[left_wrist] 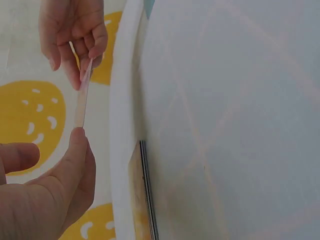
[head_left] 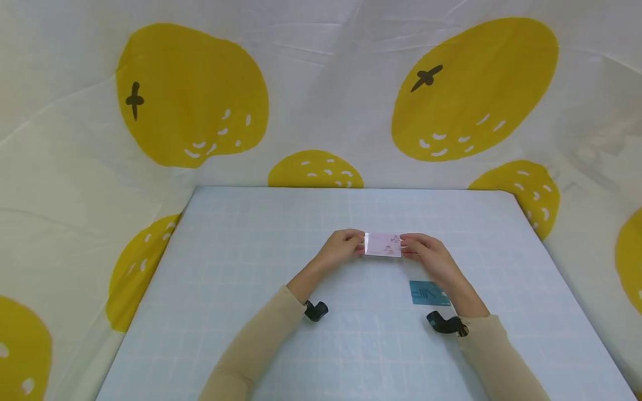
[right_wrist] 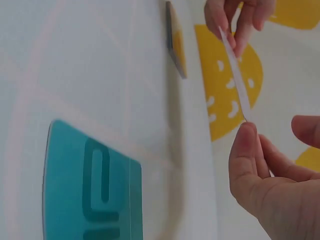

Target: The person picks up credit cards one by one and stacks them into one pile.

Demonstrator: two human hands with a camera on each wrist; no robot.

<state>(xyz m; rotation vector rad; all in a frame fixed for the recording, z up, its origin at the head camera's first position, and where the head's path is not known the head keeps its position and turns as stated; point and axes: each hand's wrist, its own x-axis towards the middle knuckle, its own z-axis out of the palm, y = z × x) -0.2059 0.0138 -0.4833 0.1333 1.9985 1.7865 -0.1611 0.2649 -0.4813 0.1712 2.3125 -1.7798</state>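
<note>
A small pink card (head_left: 383, 245) with a floral print is held up between both hands. My left hand (head_left: 343, 246) grips its left end by the fingertips, and my right hand (head_left: 426, 253) grips the right end. From the left wrist, the card (left_wrist: 83, 100) appears nearly edge-on, a thin strip stretching from the left fingers (left_wrist: 76, 142) toward the other hand. The right wrist view likewise shows the card (right_wrist: 236, 77) edge-on at the right fingers (right_wrist: 244, 142). Below the right hand, a teal card (head_left: 426, 293) with large lettering lies on the table, partly covered by the wrist.
A thin flat piece with a dark edge and a shiny golden face (left_wrist: 141, 195) shows in both wrist views; its kind is unclear. The table (head_left: 241, 312) has a pale checked cover. Behind it hangs a white cloth (head_left: 331, 83) printed with yellow fruit.
</note>
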